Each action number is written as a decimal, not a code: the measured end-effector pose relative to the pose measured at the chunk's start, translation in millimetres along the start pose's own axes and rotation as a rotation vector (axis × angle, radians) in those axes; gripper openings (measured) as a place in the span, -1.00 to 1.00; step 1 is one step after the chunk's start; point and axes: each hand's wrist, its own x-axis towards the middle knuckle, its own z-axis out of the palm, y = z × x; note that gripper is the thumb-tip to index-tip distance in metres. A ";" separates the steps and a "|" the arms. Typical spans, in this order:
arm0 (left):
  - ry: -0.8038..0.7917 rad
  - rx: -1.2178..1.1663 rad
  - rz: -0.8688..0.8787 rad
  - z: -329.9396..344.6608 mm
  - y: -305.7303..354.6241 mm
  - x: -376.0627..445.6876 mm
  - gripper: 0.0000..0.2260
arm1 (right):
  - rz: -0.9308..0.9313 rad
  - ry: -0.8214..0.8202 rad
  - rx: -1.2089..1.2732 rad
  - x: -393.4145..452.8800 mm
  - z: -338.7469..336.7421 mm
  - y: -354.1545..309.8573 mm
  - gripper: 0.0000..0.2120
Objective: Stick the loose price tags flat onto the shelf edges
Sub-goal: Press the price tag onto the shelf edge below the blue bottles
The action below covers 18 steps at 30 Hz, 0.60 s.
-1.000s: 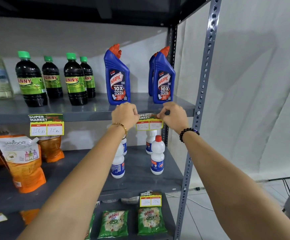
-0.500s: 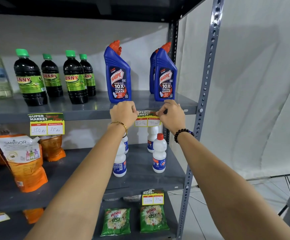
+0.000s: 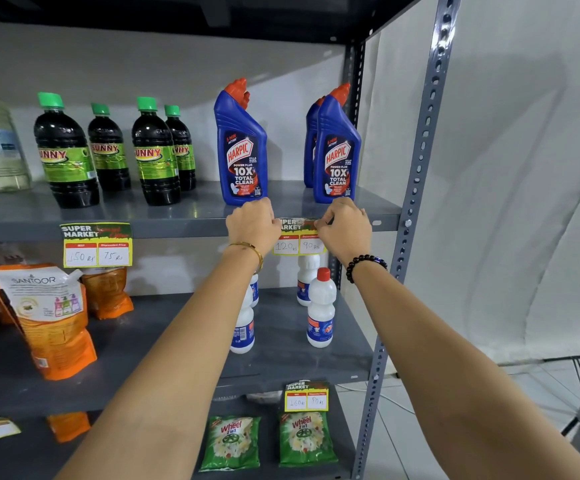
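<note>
Head view: both hands are pinning the price tag to the shelf edge, just below the two Harpic bottles. The left hand is curling over its left end, the right hand pressing the right end, probably so it is lying flat while the adhesive is taking; fingertips are hidden.

Two blue plastic Harpic bottles stand beside four dark green-capped Sunny bottles; white red-capped bottles sit one level below.
</note>
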 end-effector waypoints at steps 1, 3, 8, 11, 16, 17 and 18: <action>0.000 0.003 0.000 0.9 -0.1 0.3 -0.76 | 0.008 -0.001 -0.007 0.4 0.6 -0.4 -0.86; 0.005 -0.006 0.003 2.1 -1.1 -0.3 -0.75 | 0.016 -0.009 -0.005 0.8 1.0 0.4 -0.81; 0.020 -0.041 0.006 4.8 -2.3 -1.4 -0.65 | -0.047 -0.065 -0.060 -1.8 2.7 3.7 -0.63; 0.033 0.010 0.000 7.7 1.7 -2.5 -0.61 | -0.039 -0.037 -0.083 -1.7 5.4 2.0 -0.65; 0.071 -0.006 -0.033 8.3 6.2 -2.9 -0.61 | 0.005 0.005 -0.064 -1.5 5.8 -4.0 -0.70; 0.074 -0.011 -0.038 9.0 6.4 -2.6 -0.61 | 0.009 0.015 -0.055 -1.3 6.6 -4.6 -0.71; 0.072 -0.011 -0.037 8.4 7.1 -3.2 -0.60 | 0.018 0.019 -0.046 -1.5 6.7 -5.9 -0.71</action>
